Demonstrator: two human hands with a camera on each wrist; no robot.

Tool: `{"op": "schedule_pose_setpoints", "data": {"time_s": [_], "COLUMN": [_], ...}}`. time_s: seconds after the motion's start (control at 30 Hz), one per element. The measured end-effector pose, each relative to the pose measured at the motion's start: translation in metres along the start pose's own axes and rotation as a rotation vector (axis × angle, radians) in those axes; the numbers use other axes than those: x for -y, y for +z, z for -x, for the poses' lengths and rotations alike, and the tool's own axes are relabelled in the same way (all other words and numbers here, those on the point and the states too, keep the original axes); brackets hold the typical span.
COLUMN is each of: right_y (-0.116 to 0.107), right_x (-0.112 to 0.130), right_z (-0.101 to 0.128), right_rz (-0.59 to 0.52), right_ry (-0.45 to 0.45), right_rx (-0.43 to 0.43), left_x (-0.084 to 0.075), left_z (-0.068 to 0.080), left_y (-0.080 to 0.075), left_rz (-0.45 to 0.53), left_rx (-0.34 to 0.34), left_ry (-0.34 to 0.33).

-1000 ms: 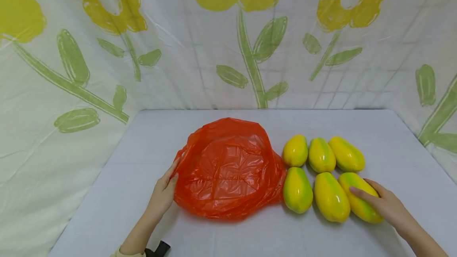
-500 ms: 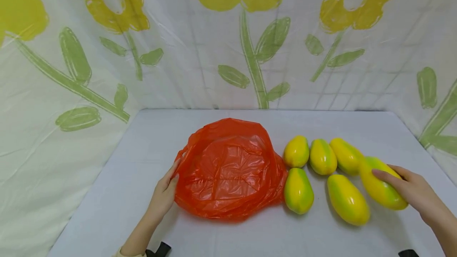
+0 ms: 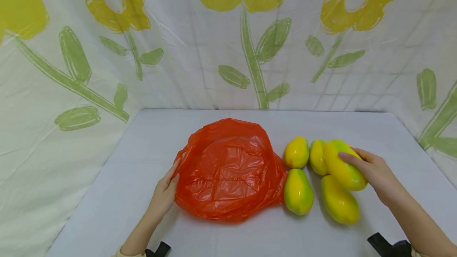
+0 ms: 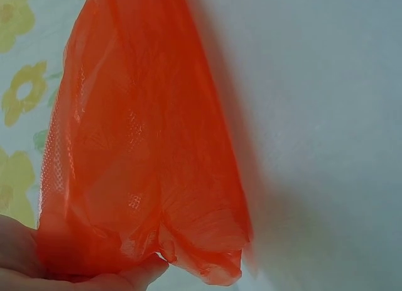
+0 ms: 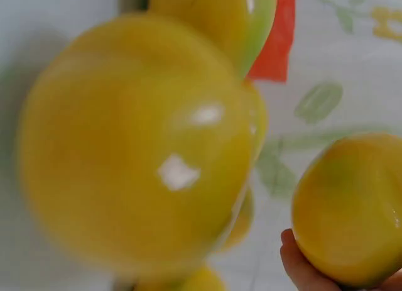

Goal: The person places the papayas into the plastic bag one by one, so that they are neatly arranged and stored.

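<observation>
"Why does our left hand [image 3: 165, 190] pinch the rim of the red bag [image 3: 225, 165] between its fingers?"
"Probably to hold its mouth wide on the surface [image 3: 250, 241]. Our right hand [image 3: 371, 169] curls its fingers around one papaya [image 3: 342, 165], seemingly aloft to clear the other papayas [image 3: 298, 192] right of the bag."

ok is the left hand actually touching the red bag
Touching. The left wrist view shows it plainly: the left hand holds the red bag at its edge, with the plastic lying right against its fingers.
</observation>
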State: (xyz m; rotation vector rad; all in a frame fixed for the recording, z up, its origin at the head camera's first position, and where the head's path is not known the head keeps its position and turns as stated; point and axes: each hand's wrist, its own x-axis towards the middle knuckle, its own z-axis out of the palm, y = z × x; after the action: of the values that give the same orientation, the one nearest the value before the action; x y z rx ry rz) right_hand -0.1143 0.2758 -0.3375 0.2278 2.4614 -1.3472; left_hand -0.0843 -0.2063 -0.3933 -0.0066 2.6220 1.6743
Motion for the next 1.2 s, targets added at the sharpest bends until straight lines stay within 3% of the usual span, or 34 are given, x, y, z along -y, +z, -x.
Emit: {"op": "schedule_pose_setpoints", "data": {"time_s": [0.17,0.37,0.6,0.97,1.2], "right_y": [0.031,0.076,0.128,0.195,0.228], "right_x": [0.033,0.075,0.107,0.142,0.154], "right_z": [-0.003,-0.007,-0.017,-0.046,-0.062], "right_rz": [-0.2,-0.326,-0.54,-0.841,-0.882], "right_ry": [-0.06,-0.074,0.002,0.145,0.199], "right_rx": [0.09,0.177,0.279,0.286,0.197], "left_x": [-0.001,-0.001,-0.002,-0.002,-0.002], "left_z": [0.0,-0.001,0.0,-0.002,-0.004], "left_y": [-0.001,-0.001,0.0,0.001,0.002], "left_rz": [-0.003,-0.002,0.006,0.006,0.01], "left_rx": [0.009,0.011,0.013,0.011,0.015], "left_ry": [-0.018,-0.014,-0.027,-0.025,-0.036]}}
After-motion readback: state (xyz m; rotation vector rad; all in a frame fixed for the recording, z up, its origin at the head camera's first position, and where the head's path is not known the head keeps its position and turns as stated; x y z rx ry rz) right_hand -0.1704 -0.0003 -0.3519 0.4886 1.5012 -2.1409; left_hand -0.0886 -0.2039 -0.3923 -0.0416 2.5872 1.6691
